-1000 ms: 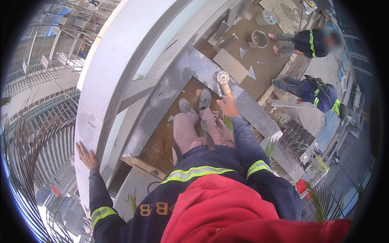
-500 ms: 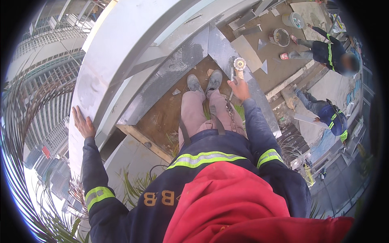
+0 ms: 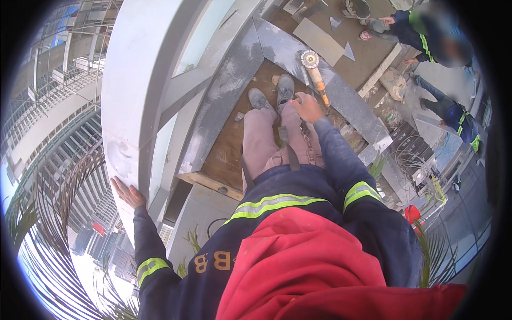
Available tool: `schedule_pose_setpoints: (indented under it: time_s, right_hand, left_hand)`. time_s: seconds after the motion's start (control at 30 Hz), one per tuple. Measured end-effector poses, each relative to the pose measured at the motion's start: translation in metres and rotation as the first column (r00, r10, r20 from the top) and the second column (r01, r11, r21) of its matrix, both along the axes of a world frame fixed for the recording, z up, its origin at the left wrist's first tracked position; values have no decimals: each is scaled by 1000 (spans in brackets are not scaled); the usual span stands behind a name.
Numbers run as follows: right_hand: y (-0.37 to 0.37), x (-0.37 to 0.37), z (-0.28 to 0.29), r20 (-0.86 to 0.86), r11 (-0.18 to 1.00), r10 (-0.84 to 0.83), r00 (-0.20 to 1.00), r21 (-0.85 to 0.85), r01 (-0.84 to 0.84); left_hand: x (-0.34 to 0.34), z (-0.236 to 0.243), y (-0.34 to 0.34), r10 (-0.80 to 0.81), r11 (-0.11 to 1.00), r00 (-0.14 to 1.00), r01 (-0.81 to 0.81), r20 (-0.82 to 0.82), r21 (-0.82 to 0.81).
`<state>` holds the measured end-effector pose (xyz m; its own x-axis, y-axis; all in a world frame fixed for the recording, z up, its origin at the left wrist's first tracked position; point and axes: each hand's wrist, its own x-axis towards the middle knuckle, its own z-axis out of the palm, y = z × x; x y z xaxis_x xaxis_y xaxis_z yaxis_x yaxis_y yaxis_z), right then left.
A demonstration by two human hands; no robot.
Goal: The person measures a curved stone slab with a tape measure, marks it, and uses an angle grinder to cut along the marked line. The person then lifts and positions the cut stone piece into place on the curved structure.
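Note:
My left hand (image 3: 128,193) lies with fingers stretched against the outer face of a white curved parapet (image 3: 125,114). An angle grinder (image 3: 318,81) with an orange body and a segmented disc rests on a grey stone slab (image 3: 341,104). Just to the left of the grinder's rear end is my right hand (image 3: 308,108), over my right thigh, its fingers loosely bent and apart, with nothing seen in them. A metal chain with a hook (image 3: 308,141) hangs at my right leg, below that hand.
My shoes (image 3: 261,100) stand on brown ground inside the slab edging. Two other people (image 3: 464,122) work at the right. A bucket (image 3: 356,8), a flat board (image 3: 319,41) and triangular offcuts (image 3: 349,52) lie beyond the slab. Buildings show far below, left of the parapet.
My right hand has come away from the grinder toward my thigh, leaving it on the slab. The view has shifted; my left hand stays on the parapet. A person at upper right has bent closer.

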<state>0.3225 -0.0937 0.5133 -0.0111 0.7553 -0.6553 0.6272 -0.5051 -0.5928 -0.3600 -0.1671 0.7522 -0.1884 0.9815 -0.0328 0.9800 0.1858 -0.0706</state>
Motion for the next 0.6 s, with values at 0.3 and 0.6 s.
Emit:
schedule_pose_setpoints:
  time_s: [0.3, 0.6]
  right_hand:
    - [-2, -36, -6, -130, 980, -193, 973, -82, 184]
    - [-33, -64, -89, -149, 892, -409, 900, -274, 360]
  left_hand:
    - [-5, -5, 0, -52, 999, 999, 52, 12, -1]
    - [22, -67, -94, 628, 775, 677, -589, -384, 228]
